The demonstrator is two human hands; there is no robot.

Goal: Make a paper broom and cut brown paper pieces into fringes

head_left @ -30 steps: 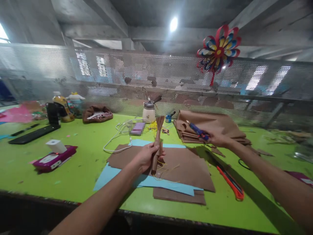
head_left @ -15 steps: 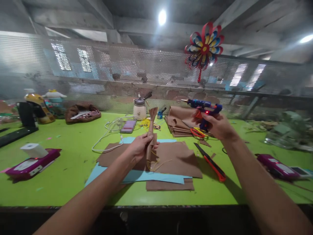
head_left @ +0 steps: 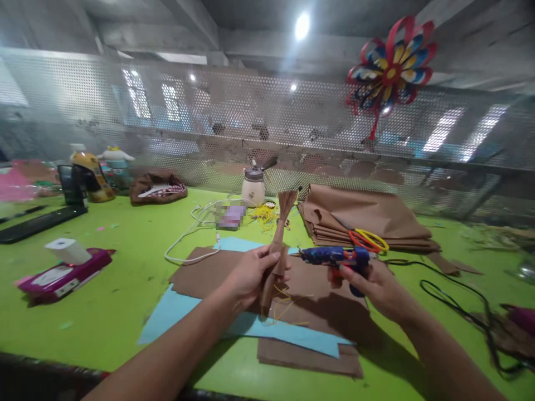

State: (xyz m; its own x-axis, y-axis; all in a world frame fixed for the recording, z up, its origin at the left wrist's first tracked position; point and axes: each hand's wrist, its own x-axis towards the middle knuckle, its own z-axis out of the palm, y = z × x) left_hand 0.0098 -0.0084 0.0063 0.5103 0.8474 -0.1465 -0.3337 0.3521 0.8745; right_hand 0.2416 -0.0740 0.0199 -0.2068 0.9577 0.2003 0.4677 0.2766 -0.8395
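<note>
My left hand (head_left: 254, 273) is closed around a rolled brown paper bundle (head_left: 286, 209), upright with its fringed end fanned out at the top. In my right hand (head_left: 371, 284) is a blue hot glue gun (head_left: 334, 256), its nozzle pointing left, close beside the paper bundle; whether they touch I cannot tell. Below both hands lie sheets of brown paper (head_left: 200, 278) and light blue paper (head_left: 167, 314). Thin yellow strands (head_left: 288, 303) hang by the lower end of the bundle.
Behind the right hand sit scissors (head_left: 368, 239) on a folded brown paper stack (head_left: 376, 209). A black cord (head_left: 455, 289) trails at the right. A white cable (head_left: 179, 259), a cream jar (head_left: 253, 189) and a purple power strip (head_left: 62, 278) occupy the green table (head_left: 134, 234).
My right hand has brought the glue gun down and left, from above the table to beside the paper bundle. The view has shifted left, and the utility knife is no longer visible.
</note>
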